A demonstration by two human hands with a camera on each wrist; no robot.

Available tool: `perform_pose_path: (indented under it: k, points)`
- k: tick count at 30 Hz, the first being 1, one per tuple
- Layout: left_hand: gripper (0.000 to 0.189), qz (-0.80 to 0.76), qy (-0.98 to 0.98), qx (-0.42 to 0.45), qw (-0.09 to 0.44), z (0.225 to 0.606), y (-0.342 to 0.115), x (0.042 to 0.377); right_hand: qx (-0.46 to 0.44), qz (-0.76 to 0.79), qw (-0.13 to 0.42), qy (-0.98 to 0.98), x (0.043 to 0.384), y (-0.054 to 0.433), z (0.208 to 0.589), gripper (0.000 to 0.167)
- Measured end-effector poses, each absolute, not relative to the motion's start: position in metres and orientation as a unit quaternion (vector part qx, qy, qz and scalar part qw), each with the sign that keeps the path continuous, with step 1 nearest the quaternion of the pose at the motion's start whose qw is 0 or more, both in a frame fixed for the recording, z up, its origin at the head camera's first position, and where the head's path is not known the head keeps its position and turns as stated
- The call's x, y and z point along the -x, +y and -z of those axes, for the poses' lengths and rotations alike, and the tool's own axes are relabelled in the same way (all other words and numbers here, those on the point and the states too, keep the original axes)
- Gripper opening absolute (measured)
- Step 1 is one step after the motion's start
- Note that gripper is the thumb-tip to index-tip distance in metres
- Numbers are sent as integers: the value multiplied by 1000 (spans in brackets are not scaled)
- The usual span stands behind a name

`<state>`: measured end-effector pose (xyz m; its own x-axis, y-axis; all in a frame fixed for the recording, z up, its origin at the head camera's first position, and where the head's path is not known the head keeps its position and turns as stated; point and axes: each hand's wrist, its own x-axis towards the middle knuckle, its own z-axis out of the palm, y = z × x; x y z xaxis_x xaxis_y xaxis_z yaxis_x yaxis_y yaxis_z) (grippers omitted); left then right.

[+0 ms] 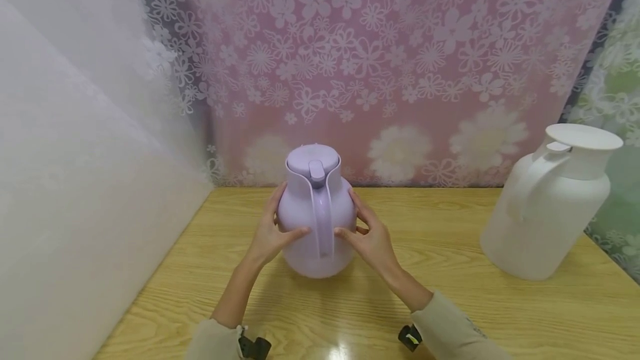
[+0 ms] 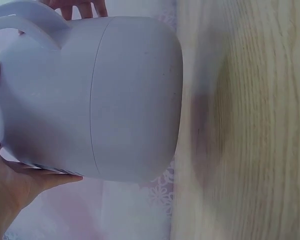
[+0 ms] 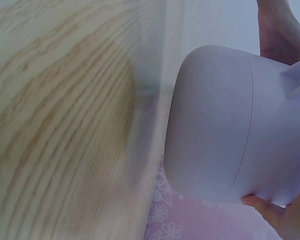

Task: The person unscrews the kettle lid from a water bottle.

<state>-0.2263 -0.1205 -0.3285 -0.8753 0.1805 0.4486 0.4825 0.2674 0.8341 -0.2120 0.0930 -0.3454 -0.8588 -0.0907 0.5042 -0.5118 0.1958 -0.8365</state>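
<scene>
Left hand and right hand: clamped on opposite sides of a lilac jug, thumbs flanking its handle. Lilac jug: upright, base just above wooden table. White jug: on same table, well apart, toward right. Backdrop: pink floral curtain.

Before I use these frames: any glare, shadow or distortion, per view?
Head: small glare on the table at the bottom edge; the white jug leans outward, probably wide-angle distortion. Left wrist: scene sideways, soft dark shadow or reflection on the table near the base of the lilac jug. Right wrist: also sideways, table hazy near the base.
</scene>
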Motion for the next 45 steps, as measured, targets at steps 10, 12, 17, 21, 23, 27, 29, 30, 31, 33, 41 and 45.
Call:
perform_pose_path:
  k: [10,12,17,21,23,27,29,30,31,33,41,45]
  points:
    - [92,564,-783,222,139,325,-107,228,-191,-605,181,-752,210,106,341,74]
    - [92,564,-782,226,138,324,-105,228,-187,-603,183,-754,209,108,341,74]
    - [93,566,-776,242,138,326,-99,230,-185,-590,198,-761,207,114,342,74]
    - [93,569,-775,243,129,327,-95,230,-185,-587,205,-761,206,117,342,74]
    - [92,570,-775,243,125,328,-94,230,-185,-586,207,-761,205,119,343,74]
    - [93,577,-770,244,118,329,-91,229,-182,-584,207,-763,204,122,345,74]
    - [93,580,-769,243,115,330,-90,229,-182,-582,209,-764,204,123,346,75]
    - [93,582,-768,243,114,331,-90,229,-182,-581,210,-765,204,123,347,75]
    - [93,584,-767,243,112,332,-90,229,-183,-581,211,-764,204,124,348,75]
    - [93,584,-766,244,112,333,-90,229,-183,-581,211,-765,203,124,349,75]
    - [93,585,-761,254,113,339,-90,230,-180,-571,223,-769,201,123,354,75]
    - [91,581,-761,260,121,343,-90,231,-179,-565,225,-773,199,122,355,75]
